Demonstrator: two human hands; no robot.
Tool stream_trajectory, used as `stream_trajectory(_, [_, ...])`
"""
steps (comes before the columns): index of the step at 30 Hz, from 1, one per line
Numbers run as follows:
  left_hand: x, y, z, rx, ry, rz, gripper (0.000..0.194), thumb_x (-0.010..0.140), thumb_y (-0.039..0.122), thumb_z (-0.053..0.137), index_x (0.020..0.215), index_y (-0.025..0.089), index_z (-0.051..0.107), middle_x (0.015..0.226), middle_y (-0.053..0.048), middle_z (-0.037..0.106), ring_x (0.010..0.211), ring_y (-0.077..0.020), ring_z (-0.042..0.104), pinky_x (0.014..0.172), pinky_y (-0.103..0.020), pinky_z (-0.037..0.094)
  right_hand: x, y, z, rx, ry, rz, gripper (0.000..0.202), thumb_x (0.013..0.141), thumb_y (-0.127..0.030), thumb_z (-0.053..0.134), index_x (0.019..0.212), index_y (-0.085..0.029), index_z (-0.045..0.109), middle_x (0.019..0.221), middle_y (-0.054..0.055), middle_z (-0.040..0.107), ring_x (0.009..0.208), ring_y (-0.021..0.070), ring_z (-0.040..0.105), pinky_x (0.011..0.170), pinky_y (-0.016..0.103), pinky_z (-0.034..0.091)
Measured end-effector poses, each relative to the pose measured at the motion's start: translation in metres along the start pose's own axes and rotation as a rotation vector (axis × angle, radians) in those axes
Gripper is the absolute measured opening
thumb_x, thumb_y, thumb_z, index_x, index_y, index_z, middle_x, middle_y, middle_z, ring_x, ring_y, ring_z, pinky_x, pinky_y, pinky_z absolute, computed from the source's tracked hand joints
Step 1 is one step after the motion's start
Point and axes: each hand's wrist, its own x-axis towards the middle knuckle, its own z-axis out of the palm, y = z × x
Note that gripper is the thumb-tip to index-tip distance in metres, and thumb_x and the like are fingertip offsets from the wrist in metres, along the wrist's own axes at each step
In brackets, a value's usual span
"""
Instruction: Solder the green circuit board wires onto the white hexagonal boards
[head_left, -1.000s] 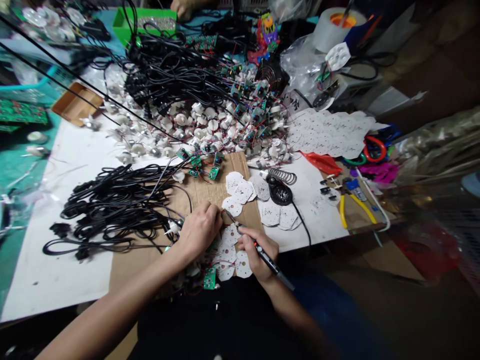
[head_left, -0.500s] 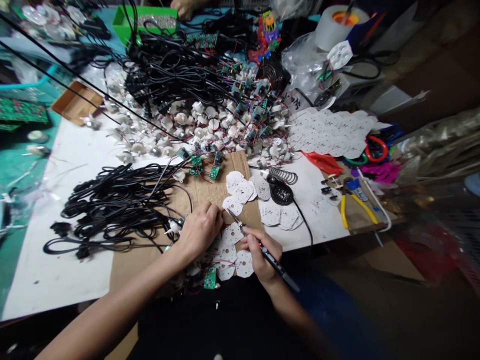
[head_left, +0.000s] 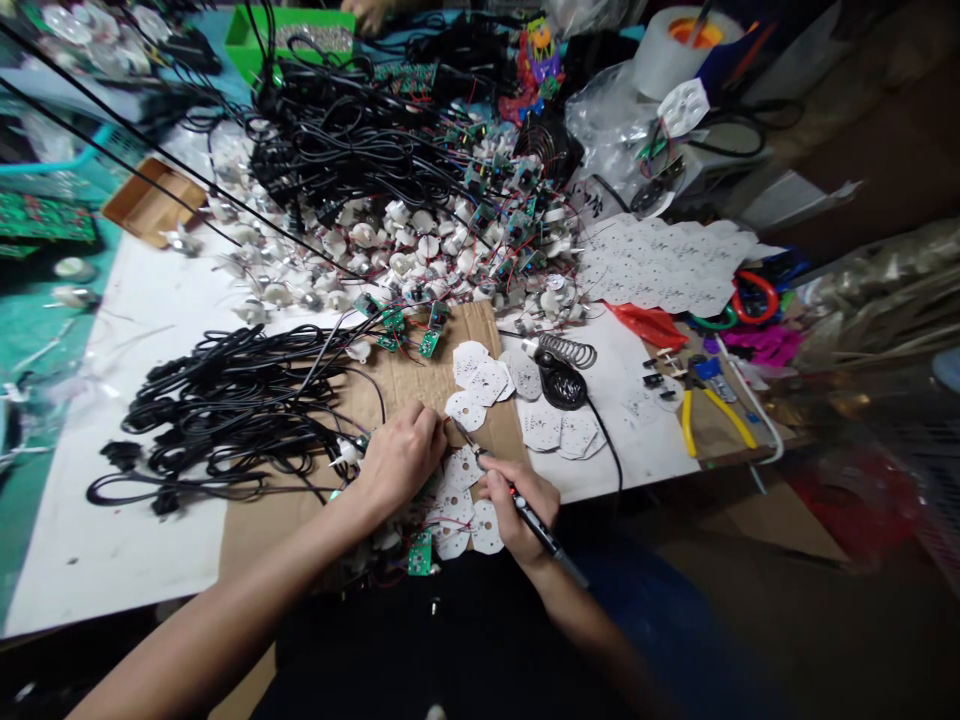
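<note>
My right hand point(head_left: 523, 505) is closed around a soldering iron point(head_left: 546, 535), whose metal tip points up and left toward the fingertips of my left hand point(head_left: 405, 450). Those left fingers are pinched together over the cardboard point(head_left: 420, 385); what they hold is too small to make out. Beneath and between both hands lie several white round circuit boards point(head_left: 457, 475) with thin red wires. A small green board point(head_left: 420, 552) is at the cardboard's lower edge. More white boards point(head_left: 480, 377) lie just above the iron's tip.
Bundled black cables point(head_left: 232, 410) lie left of my hands. Behind is a heap of white plastic parts point(head_left: 390, 245) with more cables. A coiled iron holder point(head_left: 566, 370), yellow-handled pliers point(head_left: 705, 410) and a sheet of white boards point(head_left: 664, 262) are to the right. Another person's hand point(head_left: 369, 14) shows at the top.
My right hand and the soldering iron have shifted slightly left. My left hand stays nearly where it was.
</note>
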Motion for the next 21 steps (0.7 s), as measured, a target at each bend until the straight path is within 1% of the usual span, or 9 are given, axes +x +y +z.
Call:
stream_trajectory(3, [0.0000,-0.0002,0.0004,0.008,-0.001,-0.001,0.021,0.099,0.021,0.052,0.087,0.017,0.069,0.088,-0.008,0.065,0.076,-0.0200,0.066,0.063,-0.030,0.044,-0.0006,0.0011,0.0004,0.014,0.006,-0.009,0.022,0.101,-0.024,0.058,0.113,-0.023,0.077,0.077,0.003,0.079,0.060,0.0166,0.077,0.062,0.027,0.065])
stream_trajectory(7, [0.0006,0.0001,-0.0007,0.023,-0.005,0.010,0.022,0.099,0.021,0.052,0.088,0.017,0.069,0.088,-0.009,0.066,0.076,-0.0205,0.066,0.062,-0.030,0.044,-0.0020,0.0002,-0.0013,0.093,0.028,0.070,0.024,0.103,-0.028,0.056,0.112,-0.021,0.077,0.079,0.003,0.080,0.057,0.0152,0.076,0.058,0.025,0.065])
stream_trajectory(11, [0.0010,0.0005,-0.0011,0.016,-0.016,0.003,0.021,0.099,0.020,0.051,0.089,0.017,0.069,0.088,-0.009,0.066,0.076,-0.0206,0.066,0.062,-0.030,0.045,-0.0037,-0.0008,-0.0027,0.134,0.060,0.129,0.024,0.102,-0.030,0.057,0.109,-0.021,0.078,0.079,0.004,0.080,0.057,0.0150,0.075,0.056,0.024,0.065])
stream_trajectory(17, [-0.0009,0.0013,0.0002,-0.002,-0.021,-0.009,0.020,0.099,0.020,0.051,0.090,0.018,0.068,0.089,-0.008,0.065,0.079,-0.0194,0.065,0.064,-0.029,0.047,-0.0030,0.0009,-0.0019,0.133,0.063,0.101,0.025,0.102,-0.030,0.056,0.108,-0.020,0.078,0.077,0.004,0.079,0.055,0.0150,0.075,0.055,0.024,0.064])
stream_trajectory(21, [0.0033,-0.0015,-0.0064,-0.101,0.043,0.043,0.021,0.101,0.027,0.053,0.089,0.019,0.068,0.090,-0.007,0.064,0.079,-0.0180,0.064,0.070,-0.029,0.049,-0.0027,0.0020,-0.0016,0.147,0.083,0.106,0.024,0.102,-0.030,0.057,0.107,-0.021,0.078,0.075,0.003,0.079,0.053,0.0147,0.073,0.053,0.024,0.064])
